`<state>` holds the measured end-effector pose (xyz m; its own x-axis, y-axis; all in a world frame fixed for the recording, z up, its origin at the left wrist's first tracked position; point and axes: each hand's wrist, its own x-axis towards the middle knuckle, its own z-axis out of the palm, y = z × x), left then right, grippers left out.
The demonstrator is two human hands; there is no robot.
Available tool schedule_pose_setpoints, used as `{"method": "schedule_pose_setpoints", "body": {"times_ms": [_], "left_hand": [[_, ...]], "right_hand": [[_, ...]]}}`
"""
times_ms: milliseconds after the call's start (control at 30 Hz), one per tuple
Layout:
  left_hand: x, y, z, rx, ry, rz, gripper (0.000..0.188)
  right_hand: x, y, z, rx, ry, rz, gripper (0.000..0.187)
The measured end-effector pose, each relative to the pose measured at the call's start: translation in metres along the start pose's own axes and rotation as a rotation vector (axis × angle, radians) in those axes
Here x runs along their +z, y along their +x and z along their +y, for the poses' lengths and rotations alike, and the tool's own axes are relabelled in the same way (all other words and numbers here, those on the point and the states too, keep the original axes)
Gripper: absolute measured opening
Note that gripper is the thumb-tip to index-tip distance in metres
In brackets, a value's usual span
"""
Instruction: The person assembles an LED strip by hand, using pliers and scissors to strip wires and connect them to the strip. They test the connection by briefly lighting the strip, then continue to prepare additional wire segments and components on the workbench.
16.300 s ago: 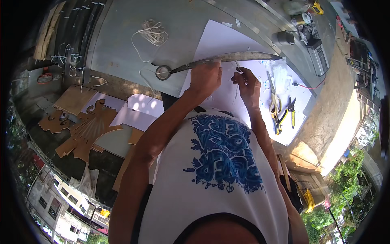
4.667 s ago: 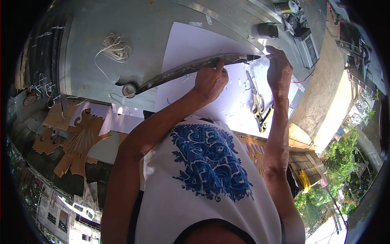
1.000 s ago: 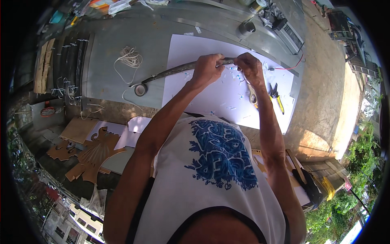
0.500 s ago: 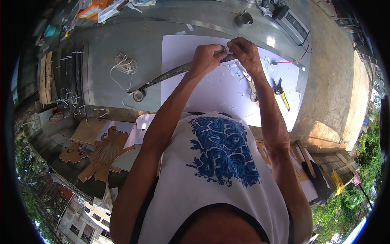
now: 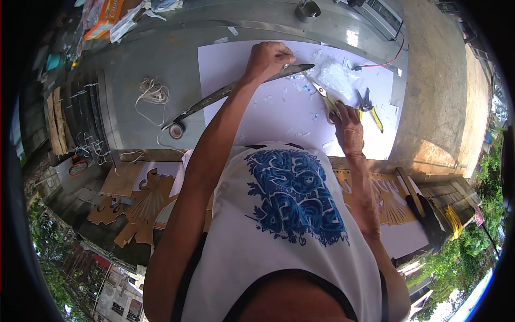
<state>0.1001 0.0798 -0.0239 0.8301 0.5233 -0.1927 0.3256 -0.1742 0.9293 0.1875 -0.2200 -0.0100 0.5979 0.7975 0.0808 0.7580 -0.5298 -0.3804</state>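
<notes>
A long, dark, curved strip [image 5: 212, 100] lies across a white sheet [image 5: 257, 121], its pointed tip to the right. My left hand [image 5: 270, 60] is closed in a pinch just above the strip near that tip. A tiny pale bit shows by its fingers, too small to name. Down to the right, my right hand [image 5: 350, 131] has its fingers curled on the handles of a pair of scissors [image 5: 320, 90], whose blades point up and left. Beside the scissors lie a clear plastic bag [image 5: 337, 75] and yellow-handled wire strippers [image 5: 374, 118].
Small clear and blue scraps litter the sheet. Left of it are a coil of white cord [image 5: 154, 92] and a tape roll [image 5: 176, 130]. A dark cup [image 5: 307, 11] and a grey metal-cased device [image 5: 380, 20] with a red wire [image 5: 394, 60] stand at the back.
My right hand has left my left hand and the strip's tip, coming down and nearer to the scissors' handles. The plastic bag and strip tip are now uncovered. The whole view has shifted slightly.
</notes>
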Motion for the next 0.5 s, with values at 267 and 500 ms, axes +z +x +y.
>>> {"method": "schedule_pose_setpoints", "body": {"times_ms": [267,500], "left_hand": [[0.022,0.02,-0.027,0.283,0.146,0.099,0.015],[0.022,0.004,-0.012,0.2,0.17,0.151,0.019]], "right_hand": [[-0.009,0.013,0.025,0.108,-0.068,-0.303,0.025],[-0.058,0.006,0.03,0.554,0.817,-0.671,0.026]]}}
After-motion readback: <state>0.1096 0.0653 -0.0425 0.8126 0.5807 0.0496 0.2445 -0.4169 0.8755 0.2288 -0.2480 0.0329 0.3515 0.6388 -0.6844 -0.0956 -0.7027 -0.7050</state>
